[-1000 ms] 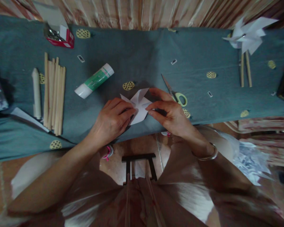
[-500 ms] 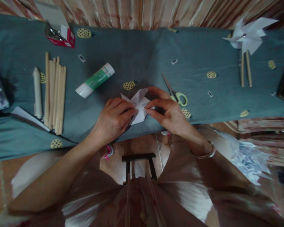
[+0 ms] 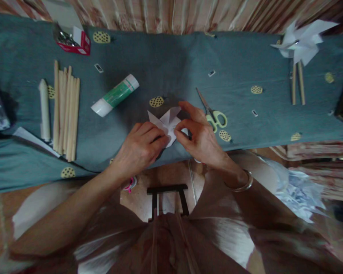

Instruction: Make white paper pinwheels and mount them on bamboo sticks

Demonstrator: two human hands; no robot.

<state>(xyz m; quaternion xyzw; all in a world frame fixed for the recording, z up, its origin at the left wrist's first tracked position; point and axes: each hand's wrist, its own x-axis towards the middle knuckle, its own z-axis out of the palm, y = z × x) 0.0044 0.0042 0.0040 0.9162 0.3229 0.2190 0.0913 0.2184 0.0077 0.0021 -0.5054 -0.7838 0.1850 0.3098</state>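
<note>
A white paper pinwheel (image 3: pixel 171 118), its blades partly folded, lies at the table's front edge between my hands. My left hand (image 3: pixel 143 146) grips its left and lower side, with thumb and fingers closed near the middle. Over the centre, the thumb and index finger of my right hand (image 3: pixel 200 137) are pinched together on the paper. Whether a small piece is also between those fingertips cannot be made out. Another right finger reaches up beside the upper blade. Just right of this hand lie scissors (image 3: pixel 214 114) with pale green handles, their blades pointing up and left.
Left on the green tablecloth (image 3: pixel 171 53) are a glue stick (image 3: pixel 115 95), several wooden sticks (image 3: pixel 67 114), a white candle-like tube (image 3: pixel 45 110) and a red box (image 3: pixel 77 45) of small metal pieces. A finished pinwheel (image 3: pixel 303 42) rests at the far right. Paper scraps (image 3: pixel 303 194) lie lower right.
My left hand has shifted slightly right and down over the paper. The right thumb and index finger have drawn into a tighter pinch at its centre, and the paper has turned slightly.
</note>
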